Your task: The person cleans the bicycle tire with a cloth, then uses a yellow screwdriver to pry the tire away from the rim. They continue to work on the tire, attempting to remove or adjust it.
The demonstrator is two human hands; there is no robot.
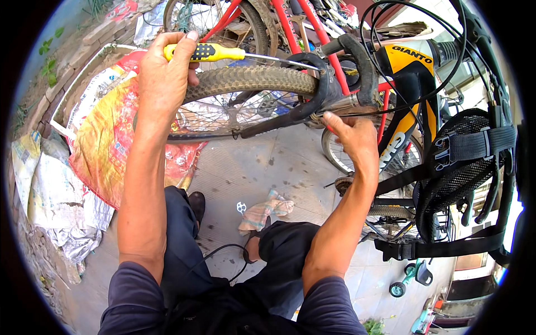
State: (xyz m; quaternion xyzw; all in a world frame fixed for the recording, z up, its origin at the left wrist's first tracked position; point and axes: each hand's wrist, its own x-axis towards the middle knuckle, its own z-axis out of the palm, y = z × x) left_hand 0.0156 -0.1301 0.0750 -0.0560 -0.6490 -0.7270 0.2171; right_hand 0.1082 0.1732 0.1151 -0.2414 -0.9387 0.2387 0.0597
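Note:
My left hand (162, 78) is closed round the yellow-and-black handle of a screwdriver (226, 53). Its thin metal shaft points right, and the tip reaches the black fork (325, 89) above the knobbly tyre (251, 81) of a bicycle wheel. Below the fork crown, my right hand (357, 137) has its thumb and fingers bent in against the fork's lower side, by a cable. What those fingers grip, if anything, is hidden. The bicycle's orange-and-black frame (410, 67) extends to the right of the fork.
A red bicycle frame (319, 28) stands behind the wheel. Colourful sacks (106, 145) lie at the left, and a checked cloth (268, 212) is on the paving near my feet. Black straps and a mesh seat (455, 156) hang at the right, above a small green wheeled toy (410, 276).

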